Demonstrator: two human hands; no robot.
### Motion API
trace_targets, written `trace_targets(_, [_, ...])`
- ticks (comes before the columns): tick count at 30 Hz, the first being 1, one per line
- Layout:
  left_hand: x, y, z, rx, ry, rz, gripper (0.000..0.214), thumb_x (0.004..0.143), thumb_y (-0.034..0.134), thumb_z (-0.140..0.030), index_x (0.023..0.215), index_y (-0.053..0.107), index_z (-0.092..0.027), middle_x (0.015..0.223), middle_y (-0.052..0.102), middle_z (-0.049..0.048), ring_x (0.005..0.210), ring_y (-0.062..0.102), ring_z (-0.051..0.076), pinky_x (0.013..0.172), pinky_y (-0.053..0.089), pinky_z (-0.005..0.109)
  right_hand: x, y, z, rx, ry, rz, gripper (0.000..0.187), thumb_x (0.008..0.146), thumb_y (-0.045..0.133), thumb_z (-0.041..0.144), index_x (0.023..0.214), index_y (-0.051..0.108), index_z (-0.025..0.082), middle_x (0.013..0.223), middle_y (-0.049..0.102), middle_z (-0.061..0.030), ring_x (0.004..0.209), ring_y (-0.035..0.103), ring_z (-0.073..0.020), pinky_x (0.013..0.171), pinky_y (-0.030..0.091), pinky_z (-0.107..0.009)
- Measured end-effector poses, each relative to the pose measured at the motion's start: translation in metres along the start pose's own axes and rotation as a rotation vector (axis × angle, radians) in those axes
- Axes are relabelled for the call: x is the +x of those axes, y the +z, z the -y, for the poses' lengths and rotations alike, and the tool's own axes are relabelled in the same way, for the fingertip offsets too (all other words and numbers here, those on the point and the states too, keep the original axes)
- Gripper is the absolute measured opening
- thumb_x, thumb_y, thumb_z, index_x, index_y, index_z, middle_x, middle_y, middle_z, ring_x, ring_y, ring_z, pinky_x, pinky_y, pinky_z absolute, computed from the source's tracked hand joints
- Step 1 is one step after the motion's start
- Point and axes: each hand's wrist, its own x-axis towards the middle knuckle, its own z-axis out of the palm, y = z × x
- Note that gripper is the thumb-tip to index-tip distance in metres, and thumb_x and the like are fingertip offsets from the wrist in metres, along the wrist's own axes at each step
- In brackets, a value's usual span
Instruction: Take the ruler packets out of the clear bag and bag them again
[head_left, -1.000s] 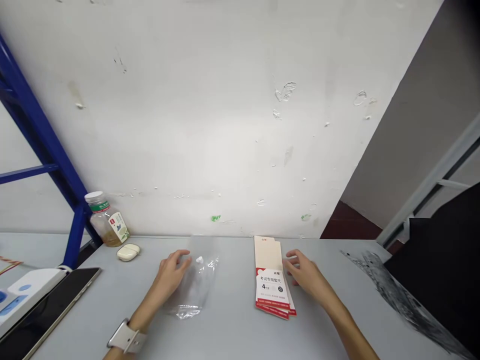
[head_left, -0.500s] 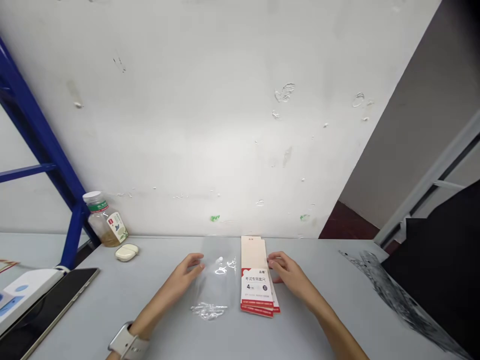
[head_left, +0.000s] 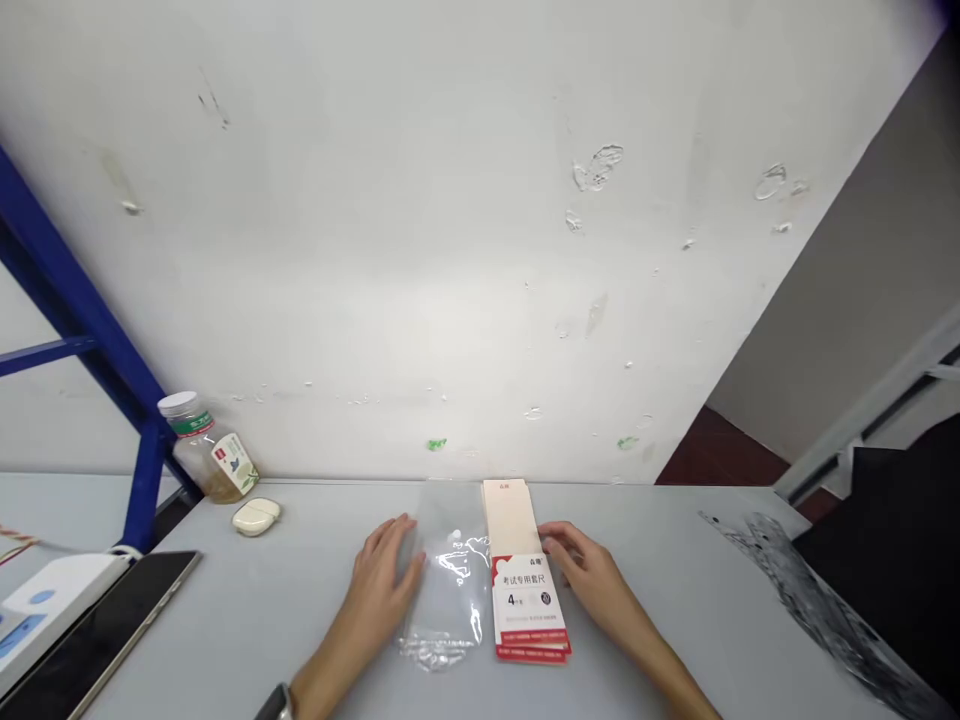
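Note:
Flat on the grey table lies a clear plastic bag (head_left: 448,590), perhaps several in a stack, with glare across the middle. Directly to its right is a stack of long printed cards (head_left: 514,525), cream at the far end and white with red edging at the near end. My left hand (head_left: 381,572) rests at the bag's left edge, fingers stretched and thumb apart. At the right edge of the cards, my right hand (head_left: 589,568) has loosely curved, parted fingers against the stack. Neither hand grips anything.
On the left are a phone (head_left: 112,630), a white and blue device (head_left: 52,605), a cream case (head_left: 256,516) and a jar (head_left: 210,455) beside a blue metal frame (head_left: 82,290). The white wall (head_left: 450,250) stands behind. Crumpled grey-black plastic (head_left: 817,600) lies right.
My left hand has moved to the bag's left edge and flattened there. The fanned cards at the near end now sit more evenly stacked. The camera view has shifted slightly.

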Motion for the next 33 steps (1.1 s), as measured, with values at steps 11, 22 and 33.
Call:
trace_targets(11, [-0.007,0.016,0.014,0.502,0.205,0.004,0.06,0.097,0.038,-0.05,0.152,0.02,-0.034,0.159,0.027,0.0019,0.145,0.024,0.03,0.114,0.023,0.06,0.009,0.01,-0.019,-0.551,-0.253,0.073,0.061,0.092,0.042,0.059,0.147,0.035,0.033,0.158,0.029,-0.0011,0.146,0.024,-0.0283,0.12,0.017,-0.056])
trace_targets(22, [-0.001,0.016,0.026,0.602,0.289,0.031,0.062,0.093,0.043,-0.058,0.149,0.025,-0.039,0.157,0.029,0.0013,0.142,0.031,0.034,0.113,0.024,0.062,0.011,0.01,-0.007,-0.651,-0.223,0.245,0.071,0.088,0.043,0.068,0.15,0.022,0.039,0.161,0.007,0.0026,0.148,0.003,-0.0349,0.118,0.001,-0.065])
trace_targets(33, [-0.009,0.007,0.003,0.543,0.315,0.044,0.065,0.094,0.042,-0.057,0.151,0.016,-0.04,0.158,0.026,0.0013,0.142,0.032,0.032,0.116,0.018,0.059,0.006,0.012,-0.009,-0.702,-0.224,0.222,0.067,0.09,0.035,0.068,0.15,0.019,0.04,0.16,0.007,0.0063,0.148,0.004,-0.0312,0.119,0.001,-0.061])
